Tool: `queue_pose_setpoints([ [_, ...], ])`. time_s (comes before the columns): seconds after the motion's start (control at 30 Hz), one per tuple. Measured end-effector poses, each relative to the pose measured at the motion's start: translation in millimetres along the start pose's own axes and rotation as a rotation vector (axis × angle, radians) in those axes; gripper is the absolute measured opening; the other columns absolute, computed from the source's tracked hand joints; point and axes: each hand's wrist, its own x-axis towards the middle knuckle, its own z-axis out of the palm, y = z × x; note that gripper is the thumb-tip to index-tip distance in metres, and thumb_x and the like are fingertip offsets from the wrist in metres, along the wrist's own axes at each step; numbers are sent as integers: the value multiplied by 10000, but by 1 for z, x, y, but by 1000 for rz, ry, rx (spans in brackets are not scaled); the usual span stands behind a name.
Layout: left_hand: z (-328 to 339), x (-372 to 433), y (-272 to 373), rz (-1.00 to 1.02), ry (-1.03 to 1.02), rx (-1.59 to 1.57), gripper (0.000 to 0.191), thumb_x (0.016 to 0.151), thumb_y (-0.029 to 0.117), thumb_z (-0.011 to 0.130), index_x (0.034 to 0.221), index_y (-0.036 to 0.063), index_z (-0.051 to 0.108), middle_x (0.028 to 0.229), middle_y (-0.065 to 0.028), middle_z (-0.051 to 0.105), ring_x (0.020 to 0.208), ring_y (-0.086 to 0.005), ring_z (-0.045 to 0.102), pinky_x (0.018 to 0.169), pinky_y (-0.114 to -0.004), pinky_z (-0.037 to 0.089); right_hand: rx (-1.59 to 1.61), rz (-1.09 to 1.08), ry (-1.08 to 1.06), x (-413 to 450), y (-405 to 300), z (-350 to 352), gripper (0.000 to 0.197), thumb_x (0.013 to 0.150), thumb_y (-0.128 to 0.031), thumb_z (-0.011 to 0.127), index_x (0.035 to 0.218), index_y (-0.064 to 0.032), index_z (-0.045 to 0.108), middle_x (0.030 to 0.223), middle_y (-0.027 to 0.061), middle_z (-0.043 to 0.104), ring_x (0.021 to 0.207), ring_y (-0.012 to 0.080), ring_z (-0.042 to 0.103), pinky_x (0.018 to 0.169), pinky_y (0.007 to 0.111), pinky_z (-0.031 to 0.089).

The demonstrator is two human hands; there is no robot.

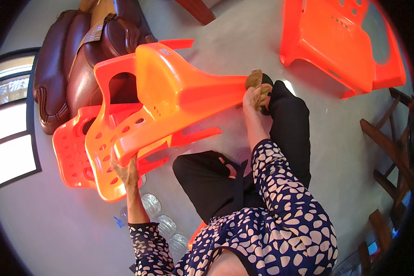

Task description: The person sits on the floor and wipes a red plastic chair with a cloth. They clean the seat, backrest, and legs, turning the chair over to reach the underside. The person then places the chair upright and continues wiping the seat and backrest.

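An orange plastic armchair (200, 93) lies tilted in front of me, its perforated backrest to the left and a leg reaching right to my knee. My left hand (127, 169) grips its armrest edge near the backrest. In my right hand (257, 95) is a bunched tan cloth (258, 82), pressed at the end of the chair's leg. Behind and below this chair is another red-orange plastic chair (69, 148), partly hidden by it.
A brown leather sofa (82, 79) stands at the upper left. Another orange plastic chair (334, 51) is at the upper right. Clear plastic bottles (165, 226) lie on the floor by my left forearm. Dark wooden furniture legs (386, 148) line the right side.
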Motion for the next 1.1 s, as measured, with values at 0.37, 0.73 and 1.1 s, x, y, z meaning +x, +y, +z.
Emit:
queue_pose_setpoints([
  [0.37, 0, -9, 39, 9, 100, -152, 456, 689, 79, 705, 1100, -45, 552, 938, -169, 619, 867, -295, 597, 802, -381, 465, 208, -1282, -269, -133, -33, -49, 445, 846, -269, 605, 1248, -94, 527, 1086, 253, 517, 1031, 427, 486, 850, 498, 424],
  [0.73, 3, -34, 65, 128, -43, -326, 349, 641, 77, 712, 940, 9, 547, 762, -120, 590, 679, -307, 603, 678, -343, 473, 76, -830, -169, -49, -31, -27, 343, 886, -300, 462, 1117, -69, 570, 960, 261, 587, 919, 436, 545, 818, 502, 426],
  [1.1, 3, -85, 38, 226, -152, -350, 290, 650, 99, 733, 863, 9, 557, 777, -98, 570, 726, -242, 577, 653, -324, 454, 29, -1330, -259, -139, -41, -61, 287, 864, -240, 573, 1136, -152, 600, 969, 175, 533, 923, 371, 505, 776, 466, 430],
])
